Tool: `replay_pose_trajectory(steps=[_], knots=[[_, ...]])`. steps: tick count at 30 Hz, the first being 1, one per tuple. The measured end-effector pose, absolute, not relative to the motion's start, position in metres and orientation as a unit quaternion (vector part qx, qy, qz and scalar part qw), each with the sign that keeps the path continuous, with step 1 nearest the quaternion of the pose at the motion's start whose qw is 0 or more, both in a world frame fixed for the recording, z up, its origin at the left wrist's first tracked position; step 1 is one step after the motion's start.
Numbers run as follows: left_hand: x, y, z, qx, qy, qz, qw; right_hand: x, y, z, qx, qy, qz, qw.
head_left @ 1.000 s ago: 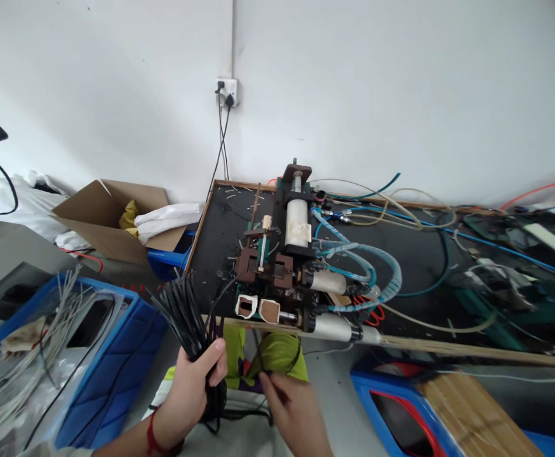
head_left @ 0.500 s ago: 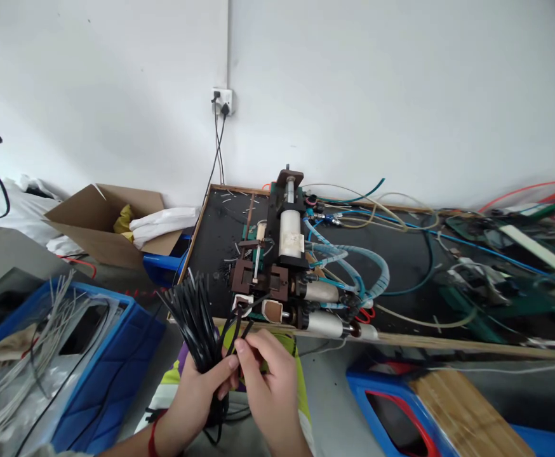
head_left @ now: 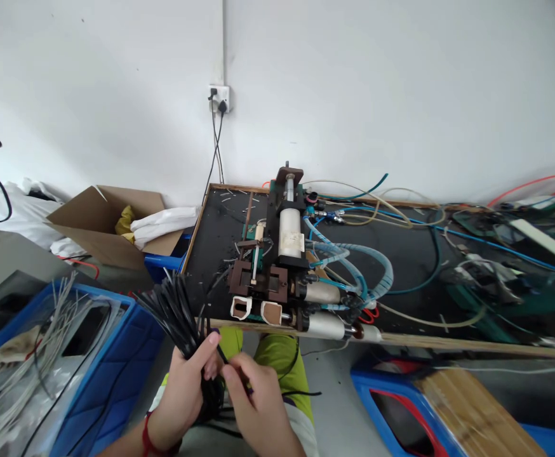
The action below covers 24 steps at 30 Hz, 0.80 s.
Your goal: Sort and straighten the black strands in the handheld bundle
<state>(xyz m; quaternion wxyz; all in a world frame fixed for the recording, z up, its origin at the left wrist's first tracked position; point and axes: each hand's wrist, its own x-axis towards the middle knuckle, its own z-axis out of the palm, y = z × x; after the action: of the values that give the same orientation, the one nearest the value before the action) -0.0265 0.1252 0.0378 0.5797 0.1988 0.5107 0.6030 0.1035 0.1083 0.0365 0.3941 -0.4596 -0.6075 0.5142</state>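
Note:
A thick bundle of black cables (head_left: 176, 311) is gripped in my left hand (head_left: 187, 381), its cut ends fanning up and to the left. My right hand (head_left: 253, 397) pinches one black cable close beside the bundle, near my left fingertips. Loose lengths of cable hang below both hands over my lap, and one end sticks out to the right of my right wrist. Just beyond my hands, at the bench edge, stands a pneumatic machine (head_left: 289, 231) with brown jaw blocks (head_left: 277, 282) and two pale pads (head_left: 272, 312) at its front.
To the left is a blue bin (head_left: 110, 381) with pale wires, a phone and a glove. A cardboard box (head_left: 87, 231) stands behind it. Blue air hoses (head_left: 377, 266) loop over the black bench (head_left: 411, 254). At lower right, a blue stool (head_left: 377, 406) bears a wooden board (head_left: 472, 409).
Both hands have drawn back slightly from the machine, with the bundle tilting further left. The single cable has come away from the front pads, and its end now shows right of my right hand.

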Motion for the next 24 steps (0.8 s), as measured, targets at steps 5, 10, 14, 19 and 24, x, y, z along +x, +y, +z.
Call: replay_pose_trajectory(steps=[5,10,14,19,24], knots=[[-0.030,0.135,0.042,0.182,0.482,0.632,0.579,0.102,0.107,0.018,-0.379,-0.377,0.693,0.485],[-0.030,0.135,0.045,0.194,0.463,0.640,0.581,0.089,0.122,0.014,-0.249,-0.109,0.760,0.590],[-0.028,0.133,0.043,0.201,0.470,0.636,0.579,0.086,0.129,0.018,-0.210,-0.046,0.786,0.580],[-0.027,0.134,0.041,0.196,0.468,0.634,0.583,0.088,0.132,0.015,-0.192,-0.006,0.800,0.568],[-0.027,0.134,0.041,0.198,0.465,0.632,0.587,0.088,0.135,0.012,-0.173,-0.001,0.804,0.569]])
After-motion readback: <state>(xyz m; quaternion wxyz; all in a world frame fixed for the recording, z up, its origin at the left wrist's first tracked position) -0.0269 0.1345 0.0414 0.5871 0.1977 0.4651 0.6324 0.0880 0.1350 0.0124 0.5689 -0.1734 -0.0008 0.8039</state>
